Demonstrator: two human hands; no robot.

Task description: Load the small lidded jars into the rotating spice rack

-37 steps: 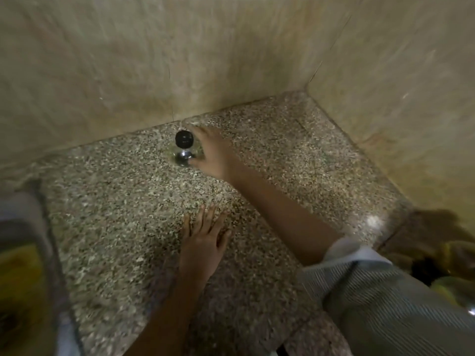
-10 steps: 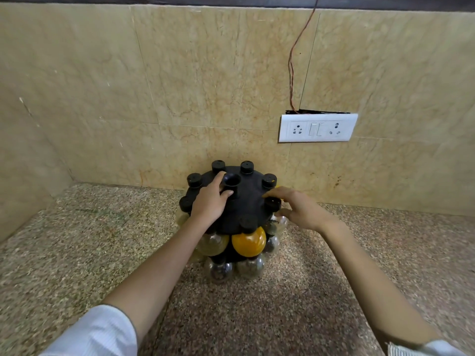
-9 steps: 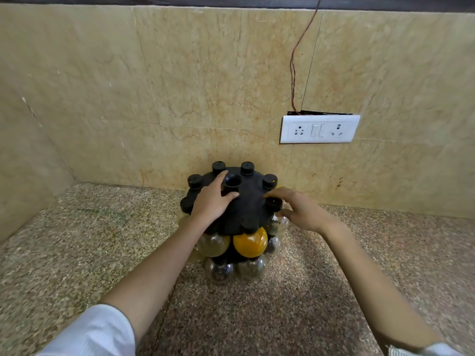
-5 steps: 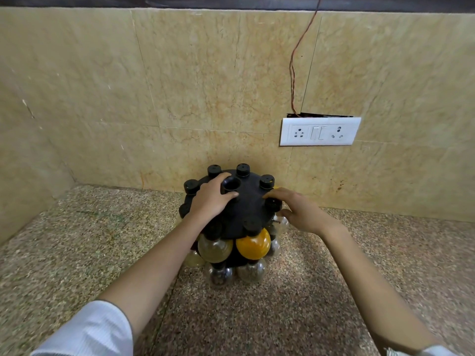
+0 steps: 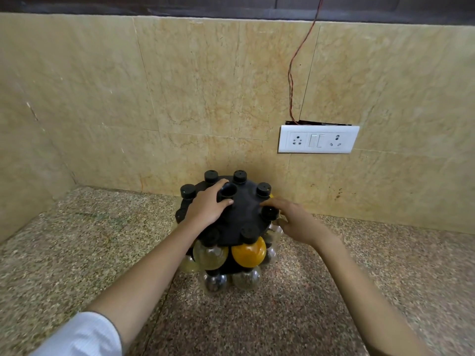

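Note:
The black rotating spice rack stands on the speckled stone counter against the back wall. Round jars hang from its rim by their black lids, among them an orange jar and a pale jar at the front, with clear jars on the lower tier. My left hand lies on the rack's top, thumb and fingers around its central hub. My right hand is at the right rim, fingers closed around a small black-lidded jar seated there; its glass body is mostly hidden.
The tiled wall rises right behind the rack, with a white socket plate and a red wire up right. A side wall closes the counter on the left. Bare counter lies in front and to the right.
3.7 s ago my right hand held a lone jar on the counter in a corner. Now both hands are at the rack. Over the last second they have hardly moved.

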